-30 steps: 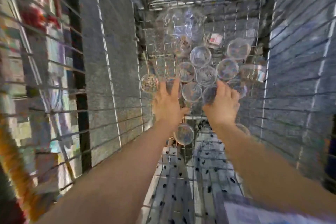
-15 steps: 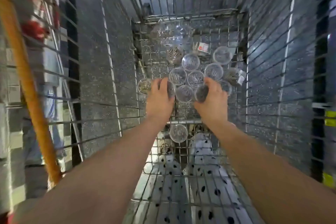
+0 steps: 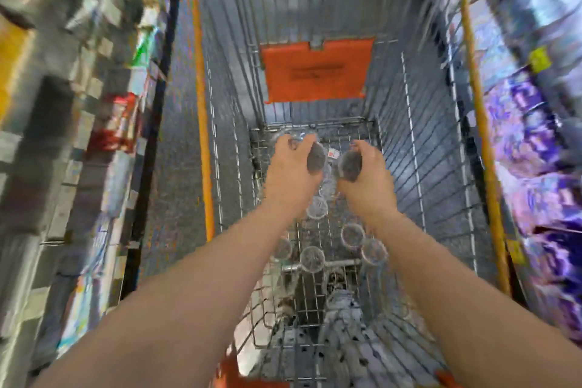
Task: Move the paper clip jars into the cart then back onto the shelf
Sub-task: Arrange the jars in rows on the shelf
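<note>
Orange panel (image 3: pixel 316 71): flat, upright, dark print too blurred to read.
Speckled grey floor (image 3: pixel 179 167): left of the panel and below it.
Purple packages (image 3: pixel 529 142): stacked well to the panel's right, heavily blurred.
Yellow tag (image 3: pixel 540 59): right of the panel, just above the purple packages.
Red packaging (image 3: pixel 115 123): left of the panel, lower down.
Green item (image 3: pixel 143 46): left of the panel, level with it; kind cannot be told.
White-and-red label (image 3: pixel 333 153): directly below the panel.
White fabric with black dots (image 3: pixel 340 340): far below the panel.

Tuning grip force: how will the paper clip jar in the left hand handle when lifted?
Likely rigid: the jar in the left hand looks round and undented under the grip. Probably light, since one hand carries it. Round and clear-walled, so it may slip, or roll on the cart's wire floor.
</note>
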`<state>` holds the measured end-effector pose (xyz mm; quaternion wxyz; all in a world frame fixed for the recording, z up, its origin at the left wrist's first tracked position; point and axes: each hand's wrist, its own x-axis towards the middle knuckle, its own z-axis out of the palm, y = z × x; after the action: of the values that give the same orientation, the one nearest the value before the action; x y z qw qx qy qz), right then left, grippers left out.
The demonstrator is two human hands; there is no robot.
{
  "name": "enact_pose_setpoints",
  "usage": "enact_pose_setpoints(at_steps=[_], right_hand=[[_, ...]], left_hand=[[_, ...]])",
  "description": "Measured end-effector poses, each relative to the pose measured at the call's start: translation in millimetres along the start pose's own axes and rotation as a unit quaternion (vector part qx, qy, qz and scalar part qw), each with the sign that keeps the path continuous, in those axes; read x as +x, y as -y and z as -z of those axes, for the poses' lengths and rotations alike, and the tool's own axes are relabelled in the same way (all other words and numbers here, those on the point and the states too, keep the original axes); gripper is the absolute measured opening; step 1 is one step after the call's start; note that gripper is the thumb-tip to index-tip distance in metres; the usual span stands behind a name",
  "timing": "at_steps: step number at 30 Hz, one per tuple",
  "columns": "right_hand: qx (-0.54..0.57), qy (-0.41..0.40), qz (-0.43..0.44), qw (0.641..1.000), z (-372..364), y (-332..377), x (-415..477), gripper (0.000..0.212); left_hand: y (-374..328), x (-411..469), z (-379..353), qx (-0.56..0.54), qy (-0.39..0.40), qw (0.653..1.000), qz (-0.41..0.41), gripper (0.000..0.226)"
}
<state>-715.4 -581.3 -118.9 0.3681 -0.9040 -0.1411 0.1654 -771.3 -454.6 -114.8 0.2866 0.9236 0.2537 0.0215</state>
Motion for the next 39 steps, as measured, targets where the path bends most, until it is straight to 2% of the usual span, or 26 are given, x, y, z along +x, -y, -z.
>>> enact_pose_setpoints(at_steps=[4, 10, 15, 20, 27, 31, 39], right_hand=[[0.014, -0.036, 0.036, 0.999, 33, 42, -18, 0.066], [0.031, -0.068, 0.120, 0.990, 92, 108, -56, 0.071], [0.008, -0.081, 0.203, 0.976, 153, 159, -98, 0.066], [-0.026, -0.098, 0.284, 0.954, 210, 201, -143, 0.063], [0.024, -0.071, 0.349, 0.934, 269, 240, -212, 0.054], [0.041, -0.045, 0.386, 0.921, 290, 259, -249, 0.056], [0.108, 0.050, 0.457, 0.881, 273, 318, -322, 0.065]], left_hand=[[-24, -14, 57, -0.025, -0.016, 0.998, -0.052, 0.053], [-58, -38, 139, 0.023, -0.028, 0.994, -0.107, 0.063], [-90, -72, 199, -0.064, -0.059, 0.983, -0.159, 0.064], [-127, -117, 258, -0.052, -0.097, 0.974, -0.199, 0.063], [-167, -193, 318, -0.099, -0.161, 0.961, -0.199, 0.065], [-179, -245, 343, -0.106, -0.206, 0.961, -0.154, 0.069], [-159, -360, 411, -0.070, -0.280, 0.954, -0.080, 0.057]])
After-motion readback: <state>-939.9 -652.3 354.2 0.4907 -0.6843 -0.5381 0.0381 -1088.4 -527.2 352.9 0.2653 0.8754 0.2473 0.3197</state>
